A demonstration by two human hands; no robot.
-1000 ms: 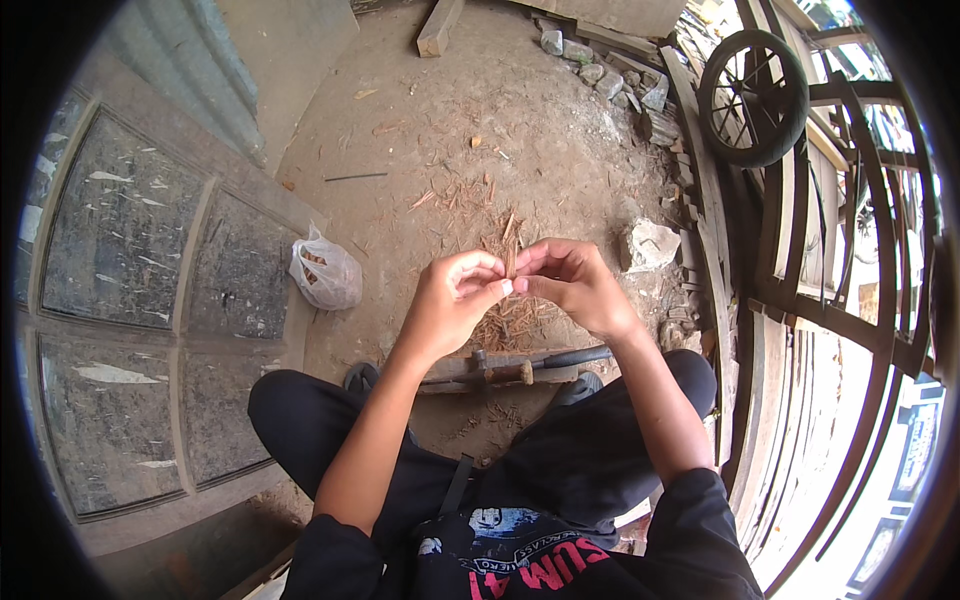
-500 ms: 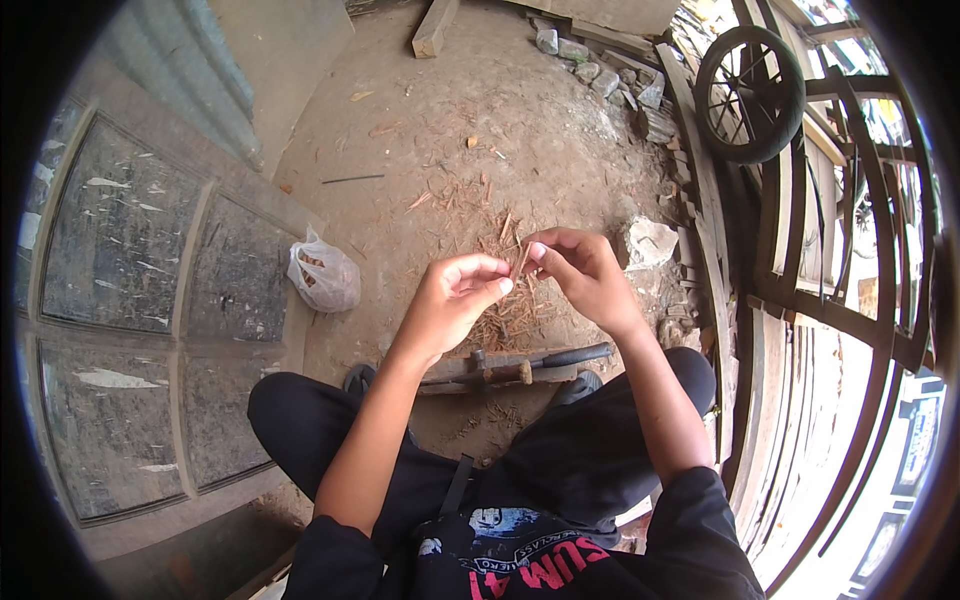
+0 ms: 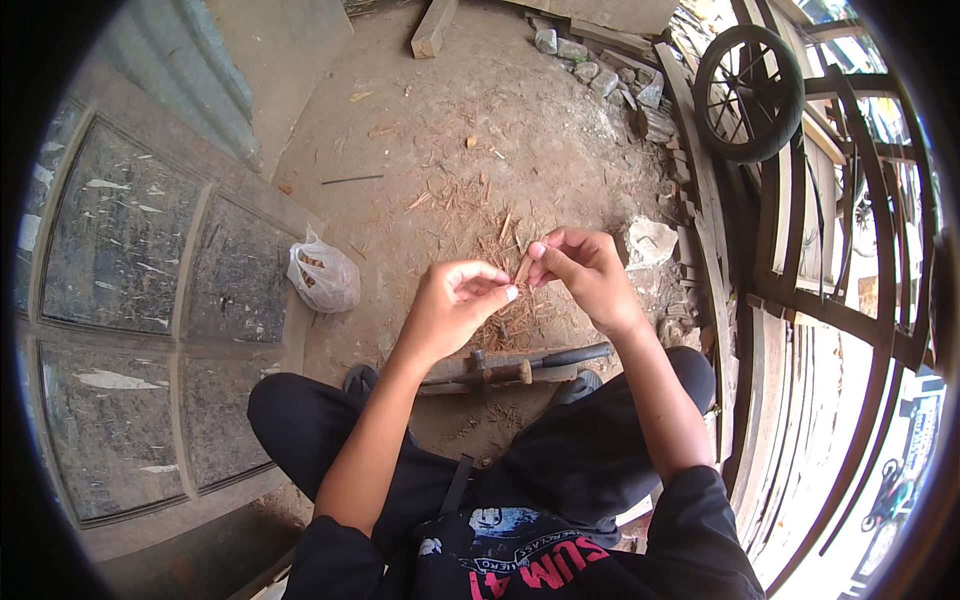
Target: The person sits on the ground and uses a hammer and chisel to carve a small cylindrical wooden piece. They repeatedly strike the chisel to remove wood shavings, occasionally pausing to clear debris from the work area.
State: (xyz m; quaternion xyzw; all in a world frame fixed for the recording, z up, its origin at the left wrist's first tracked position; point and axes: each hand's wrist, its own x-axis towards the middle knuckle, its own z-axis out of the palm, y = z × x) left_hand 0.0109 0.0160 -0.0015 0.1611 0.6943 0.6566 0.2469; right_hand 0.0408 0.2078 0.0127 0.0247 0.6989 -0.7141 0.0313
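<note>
Between my two hands is a small reddish-brown wood piece (image 3: pixel 523 268), held upright over the ground. My right hand (image 3: pixel 585 275) pinches its upper part between thumb and fingertips. My left hand (image 3: pixel 458 308) is closed in a pinch at its lower end, thumb tip against it. Below the hands lies a heap of wood splinters (image 3: pixel 515 322). Nearer to me, tools with a dark handle (image 3: pixel 575 355) and a brown wooden handle (image 3: pixel 512 373) rest across a wooden block (image 3: pixel 545 376), between my folded legs.
A white plastic bag (image 3: pixel 325 278) stands to the left, beside an old panelled door (image 3: pixel 120 230). On the right are a pale rock (image 3: pixel 648 243), stacked timber (image 3: pixel 705 220) and a spoked wheel (image 3: pixel 750 95). A wooden beam (image 3: pixel 433 28) lies at the far side.
Both hands have shifted very slightly to the right with the wood piece, which shows a broader face now. The tools and bag stay put.
</note>
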